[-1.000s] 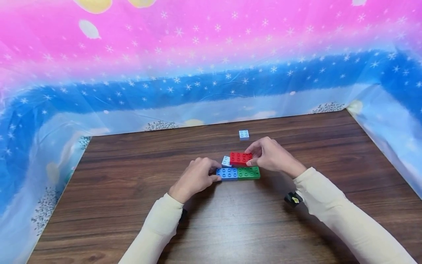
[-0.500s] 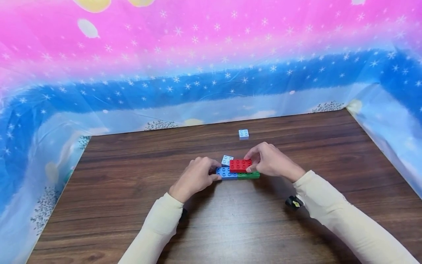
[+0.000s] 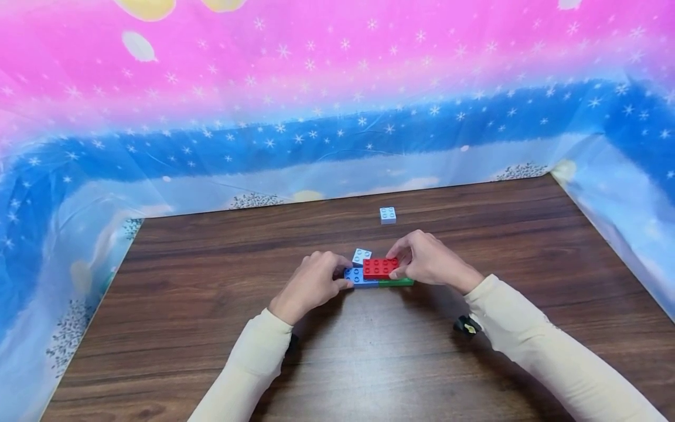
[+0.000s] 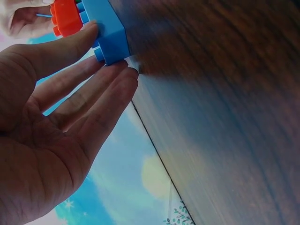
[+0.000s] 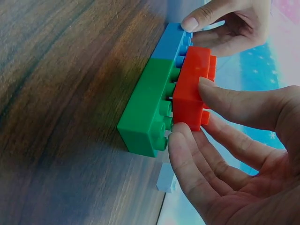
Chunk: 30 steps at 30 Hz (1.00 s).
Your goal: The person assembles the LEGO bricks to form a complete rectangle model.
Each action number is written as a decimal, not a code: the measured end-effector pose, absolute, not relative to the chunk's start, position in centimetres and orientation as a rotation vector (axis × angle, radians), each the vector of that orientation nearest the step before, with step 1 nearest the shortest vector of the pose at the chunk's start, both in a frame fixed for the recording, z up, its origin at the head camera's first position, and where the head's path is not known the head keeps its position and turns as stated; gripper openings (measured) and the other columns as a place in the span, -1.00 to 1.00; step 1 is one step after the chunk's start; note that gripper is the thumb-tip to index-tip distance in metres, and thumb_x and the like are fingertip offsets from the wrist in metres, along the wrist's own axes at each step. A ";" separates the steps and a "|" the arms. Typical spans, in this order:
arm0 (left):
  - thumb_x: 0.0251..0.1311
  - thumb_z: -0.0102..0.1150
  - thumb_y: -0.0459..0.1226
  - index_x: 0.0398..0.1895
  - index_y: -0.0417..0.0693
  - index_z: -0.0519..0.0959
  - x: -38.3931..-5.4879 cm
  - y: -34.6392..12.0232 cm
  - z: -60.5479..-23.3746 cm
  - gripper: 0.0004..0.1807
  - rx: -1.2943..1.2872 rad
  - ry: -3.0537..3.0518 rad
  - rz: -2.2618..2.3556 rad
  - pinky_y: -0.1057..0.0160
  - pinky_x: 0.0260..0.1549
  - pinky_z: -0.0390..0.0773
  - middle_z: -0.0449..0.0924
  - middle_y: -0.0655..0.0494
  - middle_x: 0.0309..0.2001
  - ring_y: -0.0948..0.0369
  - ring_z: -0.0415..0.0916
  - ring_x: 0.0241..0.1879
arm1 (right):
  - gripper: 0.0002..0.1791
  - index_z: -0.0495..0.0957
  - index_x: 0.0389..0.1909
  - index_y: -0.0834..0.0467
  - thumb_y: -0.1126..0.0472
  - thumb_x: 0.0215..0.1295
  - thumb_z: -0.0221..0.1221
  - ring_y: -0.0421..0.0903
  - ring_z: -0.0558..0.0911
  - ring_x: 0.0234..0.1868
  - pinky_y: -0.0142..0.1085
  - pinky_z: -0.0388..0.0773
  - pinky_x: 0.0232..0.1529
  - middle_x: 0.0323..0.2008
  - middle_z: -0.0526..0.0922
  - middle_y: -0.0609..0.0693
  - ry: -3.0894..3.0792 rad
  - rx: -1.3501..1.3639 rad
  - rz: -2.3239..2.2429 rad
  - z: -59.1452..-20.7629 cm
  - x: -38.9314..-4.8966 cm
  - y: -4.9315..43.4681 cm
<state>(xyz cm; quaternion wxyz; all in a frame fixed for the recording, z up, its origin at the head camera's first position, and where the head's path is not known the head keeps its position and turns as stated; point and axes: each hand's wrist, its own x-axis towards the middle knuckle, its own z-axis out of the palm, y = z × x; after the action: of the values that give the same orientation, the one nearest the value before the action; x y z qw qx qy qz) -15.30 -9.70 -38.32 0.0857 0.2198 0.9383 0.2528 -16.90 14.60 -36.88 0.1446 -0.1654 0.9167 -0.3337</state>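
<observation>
A blue eight-stud toy brick and a green one lie end to end on the table. My left hand pinches the blue brick at its left end between thumb and fingers. In my right hand the right end of a red toy brick is pinched. The red brick spans the seam between the blue and green bricks, right at their studs in the right wrist view. Behind the blue brick sits a white four-stud brick, turned at an angle and partly hidden by the red one.
Another white four-stud brick stands farther back on the wooden table. A printed cloth with snowflakes hangs behind the table and along both sides.
My right hand has brought the red brick toward me, from behind the row to over the blue and green bricks, then slightly left. My left hand has stayed at the blue brick.
</observation>
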 end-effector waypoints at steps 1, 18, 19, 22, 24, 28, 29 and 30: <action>0.24 0.41 -0.26 0.04 -0.15 0.73 -15.3 -9.7 -38.3 -0.69 0.657 2.797 0.754 0.08 -0.12 0.60 0.74 0.00 -0.07 0.20 0.60 -0.19 | -0.70 0.73 -0.09 0.24 0.29 0.14 0.48 -0.12 0.63 -0.32 -0.12 0.60 -0.13 -0.21 0.74 0.06 2.642 -0.473 -0.960 -36.9 -16.9 14.5; 0.29 0.38 -0.13 0.18 -0.12 0.66 -14.9 -9.0 -38.1 -0.55 0.690 2.757 0.803 0.20 -0.29 0.53 0.68 -0.03 0.08 0.20 0.52 -0.32 | -0.69 0.72 -0.07 0.24 0.27 0.17 0.47 -0.12 0.61 -0.33 -0.15 0.58 -0.17 -0.22 0.72 0.04 2.656 -0.489 -0.933 -37.2 -16.7 14.3; 0.30 0.37 -0.12 0.18 -0.13 0.65 -14.9 -8.9 -38.1 -0.55 0.698 2.752 0.815 0.22 -0.34 0.50 0.69 -0.03 0.06 0.21 0.49 -0.37 | -0.69 0.72 -0.07 0.24 0.27 0.16 0.47 -0.12 0.60 -0.34 -0.16 0.57 -0.19 -0.23 0.72 0.03 2.657 -0.492 -0.931 -37.3 -16.7 14.3; 0.34 0.32 -0.10 0.18 -0.13 0.65 -14.9 -8.6 -38.0 -0.57 0.727 2.749 0.847 0.27 -0.48 0.43 0.72 0.00 -0.03 0.27 0.43 -0.49 | -0.70 0.72 -0.08 0.24 0.28 0.16 0.47 -0.13 0.60 -0.36 -0.19 0.56 -0.23 -0.28 0.71 0.01 2.664 -0.501 -0.923 -37.2 -16.6 14.3; 0.36 0.29 -0.10 0.22 -0.12 0.63 -14.9 -8.4 -37.9 -0.55 0.735 2.744 0.867 0.28 -0.56 0.37 0.73 0.02 -0.14 0.28 0.37 -0.58 | -0.70 0.72 -0.09 0.24 0.28 0.15 0.47 -0.12 0.58 -0.37 -0.21 0.54 -0.26 -0.29 0.70 0.00 2.667 -0.516 -0.918 -37.2 -16.6 14.2; 0.40 0.25 -0.09 0.20 -0.08 0.64 -15.0 -8.1 -38.0 -0.59 0.742 2.756 0.873 0.28 -0.60 0.27 0.69 0.08 -0.32 0.29 0.24 -0.67 | -0.71 0.72 -0.10 0.24 0.29 0.14 0.47 -0.11 0.52 -0.40 -0.24 0.48 -0.33 -0.31 0.67 0.00 2.678 -0.527 -0.910 -37.2 -16.6 14.1; 0.40 0.24 -0.09 0.18 -0.07 0.66 -15.0 -8.1 -38.1 -0.61 0.741 2.763 0.868 0.29 -0.60 0.26 0.68 0.09 -0.33 0.29 0.22 -0.66 | -0.71 0.72 -0.10 0.24 0.29 0.14 0.47 -0.11 0.51 -0.41 -0.24 0.46 -0.35 -0.31 0.67 0.00 2.682 -0.525 -0.907 -37.2 -16.5 14.1; 0.41 0.23 -0.09 0.15 -0.05 0.67 -15.1 -8.0 -38.1 -0.63 0.741 2.772 0.862 0.29 -0.59 0.25 0.70 0.10 -0.31 0.29 0.21 -0.65 | -0.71 0.72 -0.10 0.24 0.30 0.13 0.47 -0.11 0.50 -0.42 -0.25 0.45 -0.36 -0.32 0.67 0.00 2.685 -0.520 -0.906 -37.2 -16.5 14.1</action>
<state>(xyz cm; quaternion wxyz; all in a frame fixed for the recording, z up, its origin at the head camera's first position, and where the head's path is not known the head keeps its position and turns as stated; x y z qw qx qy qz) -15.05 -8.01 -38.12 0.0730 0.2466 0.9228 0.2870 -16.48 14.09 -37.20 0.1298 -0.1791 0.9241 -0.3118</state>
